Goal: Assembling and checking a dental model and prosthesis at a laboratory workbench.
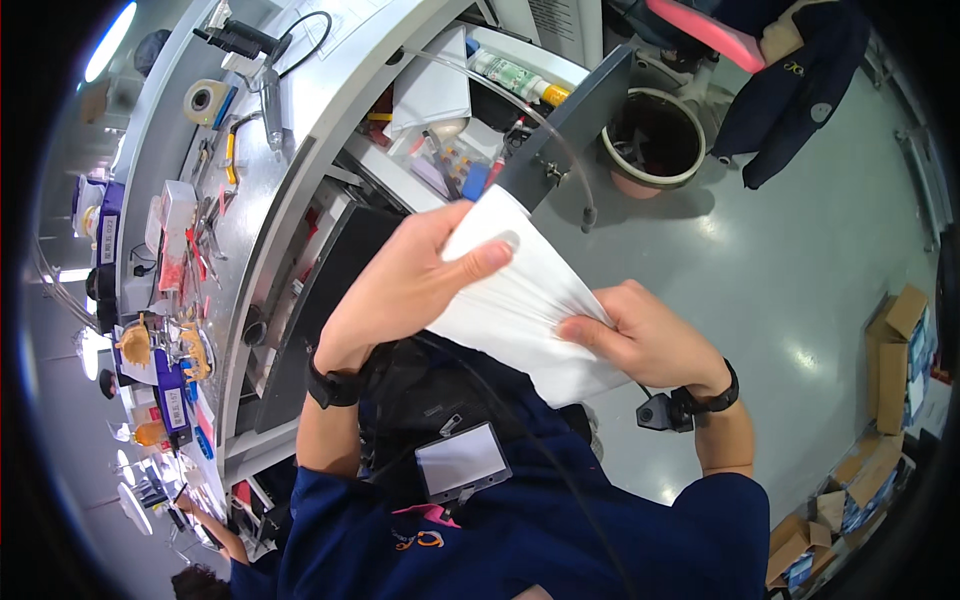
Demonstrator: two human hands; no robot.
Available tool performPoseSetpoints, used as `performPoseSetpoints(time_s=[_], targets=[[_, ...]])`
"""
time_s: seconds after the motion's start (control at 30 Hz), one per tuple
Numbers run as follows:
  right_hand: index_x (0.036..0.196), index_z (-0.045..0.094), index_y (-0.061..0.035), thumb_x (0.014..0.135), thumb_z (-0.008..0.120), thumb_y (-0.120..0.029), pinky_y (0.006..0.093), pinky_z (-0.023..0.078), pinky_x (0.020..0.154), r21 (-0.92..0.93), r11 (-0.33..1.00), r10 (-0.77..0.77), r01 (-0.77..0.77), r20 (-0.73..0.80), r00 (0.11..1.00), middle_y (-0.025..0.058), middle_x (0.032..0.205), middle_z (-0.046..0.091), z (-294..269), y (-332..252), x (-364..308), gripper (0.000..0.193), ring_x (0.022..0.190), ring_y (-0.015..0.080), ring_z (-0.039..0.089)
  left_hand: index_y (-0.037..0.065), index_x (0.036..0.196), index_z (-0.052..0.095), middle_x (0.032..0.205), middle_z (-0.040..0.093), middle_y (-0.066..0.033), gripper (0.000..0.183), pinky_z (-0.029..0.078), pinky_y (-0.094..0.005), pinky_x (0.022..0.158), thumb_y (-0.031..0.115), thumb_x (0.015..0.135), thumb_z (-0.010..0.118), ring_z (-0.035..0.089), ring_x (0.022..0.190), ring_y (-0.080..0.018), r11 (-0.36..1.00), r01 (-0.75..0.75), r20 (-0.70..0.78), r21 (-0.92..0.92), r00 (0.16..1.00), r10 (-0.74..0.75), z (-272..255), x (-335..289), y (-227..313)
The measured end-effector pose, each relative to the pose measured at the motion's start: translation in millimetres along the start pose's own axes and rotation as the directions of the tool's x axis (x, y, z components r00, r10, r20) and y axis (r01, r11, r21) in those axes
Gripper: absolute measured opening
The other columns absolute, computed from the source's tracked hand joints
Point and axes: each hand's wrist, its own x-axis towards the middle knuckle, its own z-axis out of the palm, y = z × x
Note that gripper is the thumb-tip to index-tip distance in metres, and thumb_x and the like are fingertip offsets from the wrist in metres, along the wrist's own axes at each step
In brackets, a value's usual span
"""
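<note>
A white sheet (520, 280), thin and creased like tissue or soft paper, is stretched between my two hands in front of my body. My left hand (410, 275) grips its upper left part, thumb on top and fingers behind it. Lower on the right side, my right hand (645, 335) pinches the sheet with the thumb pressed on its face. Folds run toward the right thumb. Fingers behind the sheet are hidden. Just beyond it, an open drawer (545, 150) holds a green and white tube (510, 75), white papers (430, 85) and small tools.
A workbench (290, 100) on the left carries pliers, a tape roll (205, 102), a rotary handpiece (271, 105) and dental models (190, 350). A waste bin (652, 140) stands on the floor beyond the drawer. Cardboard boxes (890, 370) line the right. Another person's arm (215, 525) shows at lower left.
</note>
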Motion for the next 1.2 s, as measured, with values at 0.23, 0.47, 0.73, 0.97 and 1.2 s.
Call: performPoseSetpoints(time_s=[0.23,0.47,0.73,0.97,1.2], targets=[[0.097,0.064,0.0021,0.099,0.053,-0.024,0.0388,0.036,0.051,-0.074,0.997,-0.022,0.023,0.016,1.000,0.0197,0.059,0.047,-15,-16,-9,0.029,0.051,0.0344,0.042,-0.004,0.124,0.055,0.098,0.064,-0.0050,0.044,0.046,-0.0264,0.080,0.031,0.098,0.059,0.054,0.088,-0.0093,0.996,-0.043,-0.012,-0.072,0.999,0.042,-1,-3,2],[0.094,0.063,0.0004,0.093,0.056,-0.013,0.0401,0.039,0.055,-0.176,0.984,-0.040,0.019,-0.116,0.992,0.0214,0.064,0.052,-14,-21,-7,0.015,0.059,0.0395,0.048,-0.002,0.123,0.052,0.095,0.062,-0.0025,0.034,0.046,-0.0219,0.077,0.023,0.101,0.054,0.057,0.084,-0.0070,0.955,-0.175,-0.144,-0.239,0.979,0.144,-7,-5,-2],[0.104,0.064,-0.0088,0.076,0.060,-0.002,0.0385,0.047,0.059,-0.618,0.752,-0.445,0.227,-0.223,0.867,0.0116,0.079,0.060,11,-8,-18,0.029,0.067,0.0315,0.061,-0.002,0.125,0.053,0.100,0.064,-0.0126,0.042,0.049,-0.0303,0.074,0.026,0.095,0.062,0.062,0.088,-0.0195,0.886,-0.160,-0.514,0.436,0.763,0.391,-48,31,-57],[0.087,0.074,-0.0053,0.065,0.072,-0.008,0.0255,0.038,0.047,-0.561,0.442,-0.890,0.700,-0.175,0.422,0.0065,0.074,0.057,38,-62,-4,0.022,0.057,0.0161,0.052,-0.003,0.110,0.065,0.109,0.068,-0.0138,0.024,0.051,-0.0323,0.084,0.011,0.091,0.065,0.067,0.097,-0.0275,0.825,-0.486,-0.260,0.290,0.789,0.556,-8,-31,-14],[0.082,0.066,0.0078,0.076,0.072,-0.002,0.0262,0.050,0.049,0.210,0.440,-0.779,0.873,-0.394,0.488,0.0202,0.079,0.065,47,-112,-29,0.014,0.059,0.0247,0.064,-0.009,0.106,0.062,0.097,0.068,-0.0187,0.028,0.056,-0.0413,0.078,0.017,0.093,0.062,0.067,0.091,-0.0362,0.539,-0.337,0.092,-0.772,0.780,0.619,2,-157,6]])
